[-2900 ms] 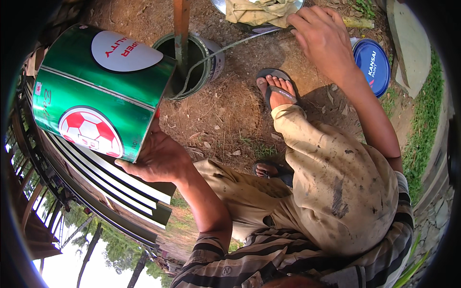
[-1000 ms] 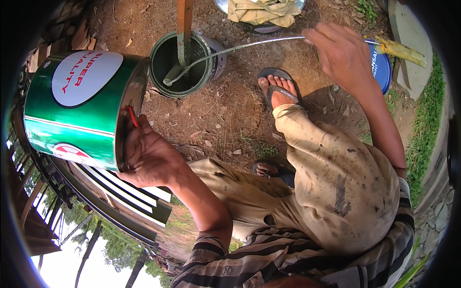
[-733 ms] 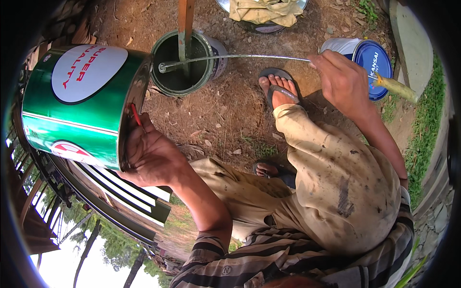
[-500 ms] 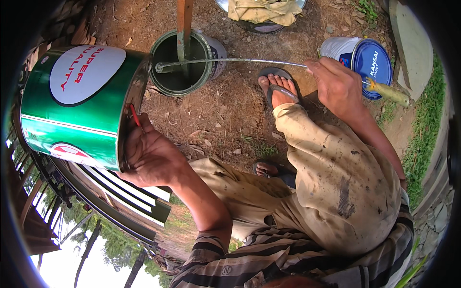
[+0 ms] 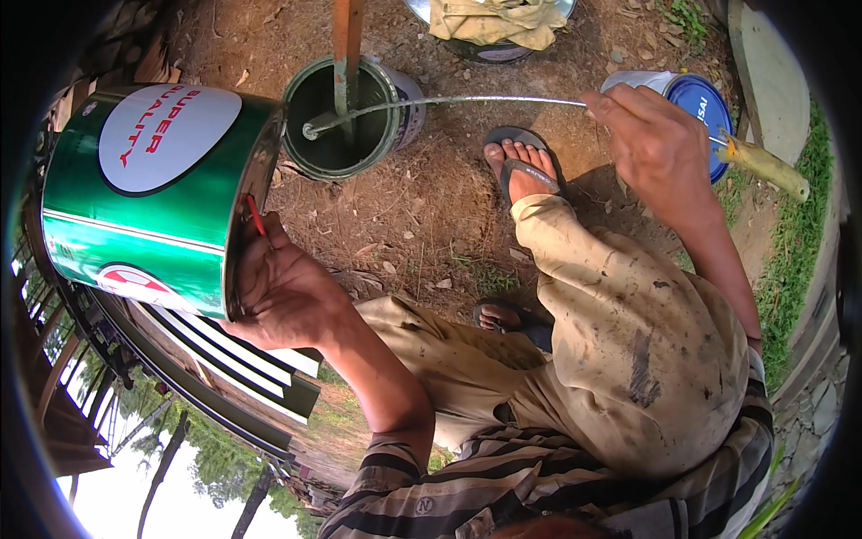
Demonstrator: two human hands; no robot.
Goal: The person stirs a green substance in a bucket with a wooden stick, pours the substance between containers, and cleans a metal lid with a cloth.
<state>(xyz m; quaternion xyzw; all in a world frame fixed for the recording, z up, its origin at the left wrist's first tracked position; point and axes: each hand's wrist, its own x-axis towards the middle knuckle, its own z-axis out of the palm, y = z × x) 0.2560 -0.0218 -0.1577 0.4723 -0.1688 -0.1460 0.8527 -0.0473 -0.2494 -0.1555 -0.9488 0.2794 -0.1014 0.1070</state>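
My left hand [image 5: 283, 292] is closed on the rim of a large green paint can [image 5: 171, 229], which lies tipped on its side in the air with its open end toward me. A thin red piece [image 5: 257, 216] shows at the can's rim beside my fingers. My right hand [image 5: 660, 148] grips a long, thin, slightly bent metal rod [image 5: 485, 98] near its yellowish, paint-stained handle [image 5: 768, 169]. The rod's coated, knobbed far end is over an open bucket [image 5: 392, 117] of dark paint, near the can's mouth. A wooden stick [image 5: 347, 40] stands in that bucket.
A white tub with a blue lid [image 5: 691, 112] stands beyond my right hand. At the top, a cloth [image 5: 494, 20] lies on another container. My sandalled foot [image 5: 525, 171] is on the leaf-strewn soil. Pale metal strips [image 5: 233, 355] lie below the green can.
My right hand has moved slightly right, drawing the rod and its handle with it. The rod's far end has shifted slightly right, away from the can's rim. The can has hardly moved.
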